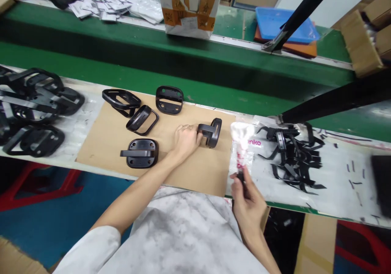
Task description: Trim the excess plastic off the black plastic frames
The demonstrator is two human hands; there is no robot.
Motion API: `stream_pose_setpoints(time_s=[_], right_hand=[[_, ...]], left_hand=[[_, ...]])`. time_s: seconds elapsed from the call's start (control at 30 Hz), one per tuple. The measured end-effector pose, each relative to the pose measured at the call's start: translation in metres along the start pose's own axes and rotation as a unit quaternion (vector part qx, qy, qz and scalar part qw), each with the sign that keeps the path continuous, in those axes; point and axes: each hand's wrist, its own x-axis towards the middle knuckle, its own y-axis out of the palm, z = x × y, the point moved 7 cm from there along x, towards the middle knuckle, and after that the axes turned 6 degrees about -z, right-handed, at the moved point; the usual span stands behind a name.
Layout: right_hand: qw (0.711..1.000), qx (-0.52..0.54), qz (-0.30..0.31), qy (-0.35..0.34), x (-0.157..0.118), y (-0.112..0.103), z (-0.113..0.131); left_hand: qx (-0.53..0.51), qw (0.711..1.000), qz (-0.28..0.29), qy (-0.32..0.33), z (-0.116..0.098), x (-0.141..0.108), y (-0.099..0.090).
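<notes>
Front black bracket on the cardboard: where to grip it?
Take the bracket by the long edges of its rounded plate, coming straight down from above. It lies flat on the cardboard, so those edges stand open all round. Avoid the thin bar jutting left; it looks likely to lever the part. The left hand is closest, at the upright bracket.

Your left hand (185, 141) holds a black bracket (211, 132) on a cardboard sheet (152, 164), with three more brackets (141, 153) just beyond it. Your right hand (248, 202) raises a blurred white-and-pink object (241, 143) over the worktop (342, 184). Black strips (290, 160) lie to the right, and a heap of frames (33, 111) lies to the left.
</notes>
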Motion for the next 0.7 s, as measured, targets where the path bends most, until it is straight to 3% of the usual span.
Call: stream_pose_setpoints(time_s=[0.13, 0.23, 0.3, 0.37, 0.47, 0.57, 0.7], right_hand=[[0.993, 0.010, 0.113, 0.032, 0.003, 0.019, -0.012], [0.995, 0.036, 0.050, 0.076, 0.012, 0.004, -0.015], [0.995, 0.052, -0.010, 0.081, 0.017, -0.010, -0.009], [0.994, 0.076, -0.043, 0.062, 0.022, -0.019, 0.007], [0.992, 0.122, -0.042, 0.014, 0.032, -0.021, 0.040], [0.987, 0.153, -0.026, -0.032, 0.038, -0.016, 0.071], [0.978, 0.188, 0.008, -0.086, 0.037, -0.004, 0.096]], left_hand=[[0.001, 1.000, -0.003, 0.006, 0.002, 0.002, 0.000], [-0.028, 0.999, 0.025, -0.022, 0.009, 0.005, -0.001], [-0.108, 0.991, 0.061, -0.046, 0.011, 0.003, -0.003], [-0.244, 0.966, 0.080, -0.046, 0.006, -0.001, -0.011], [-0.420, 0.904, 0.073, -0.037, -0.010, -0.011, -0.032], [-0.468, 0.877, 0.069, -0.080, -0.019, -0.023, -0.049], [-0.472, 0.872, 0.090, -0.089, -0.027, -0.034, -0.059]])
